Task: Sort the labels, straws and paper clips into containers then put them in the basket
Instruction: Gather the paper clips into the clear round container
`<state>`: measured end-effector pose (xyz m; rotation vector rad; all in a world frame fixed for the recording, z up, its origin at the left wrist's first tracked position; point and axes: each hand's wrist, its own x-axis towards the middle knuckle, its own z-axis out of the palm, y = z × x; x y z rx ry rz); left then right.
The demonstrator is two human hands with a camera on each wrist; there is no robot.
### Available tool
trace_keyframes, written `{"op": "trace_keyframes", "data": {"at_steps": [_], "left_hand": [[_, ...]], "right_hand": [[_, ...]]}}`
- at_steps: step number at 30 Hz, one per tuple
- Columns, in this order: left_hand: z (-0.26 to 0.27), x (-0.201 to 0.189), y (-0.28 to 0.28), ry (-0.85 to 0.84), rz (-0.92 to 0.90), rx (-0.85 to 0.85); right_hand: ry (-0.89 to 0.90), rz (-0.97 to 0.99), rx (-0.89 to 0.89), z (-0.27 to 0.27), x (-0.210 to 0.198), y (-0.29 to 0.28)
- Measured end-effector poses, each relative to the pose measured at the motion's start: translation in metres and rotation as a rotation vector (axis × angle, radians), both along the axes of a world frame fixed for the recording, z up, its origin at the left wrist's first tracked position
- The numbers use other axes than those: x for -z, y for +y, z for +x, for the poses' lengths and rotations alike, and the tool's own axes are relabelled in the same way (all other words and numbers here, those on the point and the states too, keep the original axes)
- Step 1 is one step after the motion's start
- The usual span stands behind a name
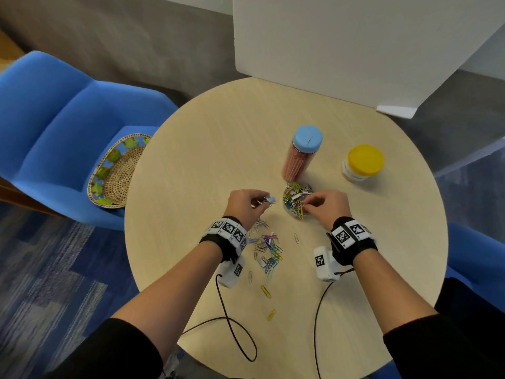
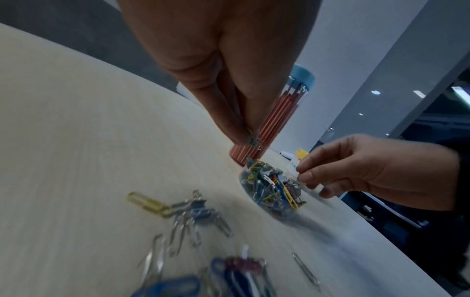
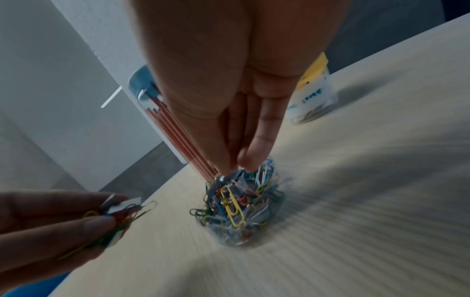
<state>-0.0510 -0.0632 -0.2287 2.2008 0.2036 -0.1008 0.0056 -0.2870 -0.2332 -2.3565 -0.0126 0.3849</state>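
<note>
Over clip jar (image 1: 297, 199), pinching hands (image 1: 246, 205)

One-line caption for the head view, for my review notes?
Left hand pinches coloured paper clips while right hand drops clips into the clear clip-filled container on the round pale wooden table.

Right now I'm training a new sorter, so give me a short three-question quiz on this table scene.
1. True or false: the woven basket sits on the table.
2. Which lid tops the straw jar: A yellow, B blue, C none?
3. Fill in: the left hand pinches a bunch of ____.

Key: 1 false, it lies on the blue chair; 2 B; 3 paper clips.
</note>
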Motion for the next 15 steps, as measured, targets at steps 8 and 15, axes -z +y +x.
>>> {"op": "trace_keyframes", "data": {"at_steps": [8, 15], "left_hand": [[0.06, -0.011, -0.046, -0.042, 0.158, 0.232], [0.084, -0.004, -0.073, -0.003, 0.307, 0.312]], "right_hand": [[0.189, -0.06, -0.099, -0.065, 0.011, -0.019], [0.296, -0.105, -0.183, -0.109, 0.04, -0.027]]}}
